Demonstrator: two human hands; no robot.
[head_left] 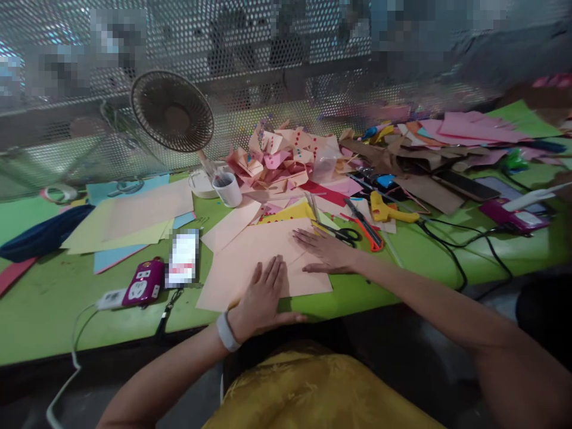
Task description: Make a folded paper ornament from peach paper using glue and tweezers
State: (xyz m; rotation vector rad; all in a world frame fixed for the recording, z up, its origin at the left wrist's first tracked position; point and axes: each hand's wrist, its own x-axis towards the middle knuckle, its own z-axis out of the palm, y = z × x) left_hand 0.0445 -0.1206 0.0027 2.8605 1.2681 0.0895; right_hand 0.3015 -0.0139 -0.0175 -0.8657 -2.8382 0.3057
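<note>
peach paper sheet [236,262] lies flat beneath both palms, with neither hand pinching it. the left hand [263,298] presses near its close edge, fingers together and pointing away, thumb stretched out sideways past that edge. the right hand [328,251] rests flat over its right side, fingers close together, thumb apart. black-handled scissors [347,235] and an orange cutter [374,237] lie just beyond the right hand on the green table [179,325].

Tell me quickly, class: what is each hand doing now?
Left hand: open, fingers extended, flat on the large peach paper sheet.
Right hand: open, palm down on the same sheet, gripping nothing.
</note>
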